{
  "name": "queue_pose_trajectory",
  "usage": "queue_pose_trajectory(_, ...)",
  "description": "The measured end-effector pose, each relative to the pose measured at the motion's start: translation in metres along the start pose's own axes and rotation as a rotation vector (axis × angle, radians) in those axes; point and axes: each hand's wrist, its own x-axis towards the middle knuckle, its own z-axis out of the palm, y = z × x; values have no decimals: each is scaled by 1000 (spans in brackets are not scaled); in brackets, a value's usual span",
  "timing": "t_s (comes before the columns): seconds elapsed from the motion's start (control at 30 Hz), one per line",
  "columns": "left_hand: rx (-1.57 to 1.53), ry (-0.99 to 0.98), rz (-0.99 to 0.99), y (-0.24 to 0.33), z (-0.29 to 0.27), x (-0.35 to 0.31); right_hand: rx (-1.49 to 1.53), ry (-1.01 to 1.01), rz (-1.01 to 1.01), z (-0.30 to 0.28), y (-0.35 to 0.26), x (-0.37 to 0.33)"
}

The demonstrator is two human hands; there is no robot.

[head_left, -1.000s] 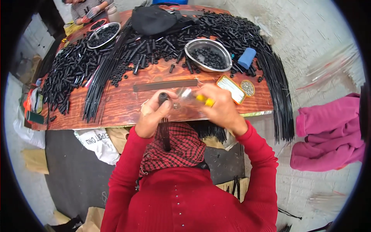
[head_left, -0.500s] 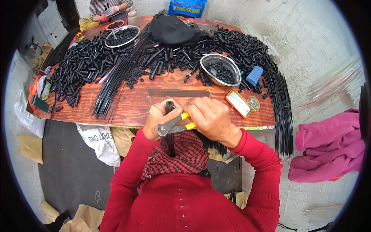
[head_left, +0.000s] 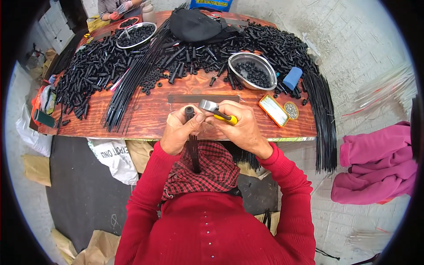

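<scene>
My left hand is closed around a black tubular part, held upright by the table's front edge. Thin black rods hang below that hand over the checked cloth on my lap. In my right hand are end-cutting pincers with yellow handles, their metal head up and just right of the tube's top. The fingertips of both hands meet near the tube; whatever small thing may be between them is hidden. Just beyond my hands, a flat dark metal strip lies on the wooden table.
Heaped black tubular parts cover the table's far side. Among them stand two metal bowls of black rings, one on the right, one on the left. Rod bundles overhang the right edge. A tin and blue block lie nearby. A co-worker's hands show far left.
The pincers have turned in my right hand: their head was low by my left wrist and now points up beside the tube. My hands have come closer together.
</scene>
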Motion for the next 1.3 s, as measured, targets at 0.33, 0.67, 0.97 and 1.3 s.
queue_pose_trajectory(0.33,65,19,-35,-5,-3,0,-38,24,-146,4,7,-2)
queue_pose_trajectory(0.67,-41,-75,70,-2,0,-3,728,68,497,29,6,-12)
queue_pose_trajectory(0.97,18,-74,77,-1,3,-5,681,73,564,26,-4,-8)
queue_pose_trajectory(1.3,23,-77,80,-4,1,-4,754,85,564,25,-3,-8)
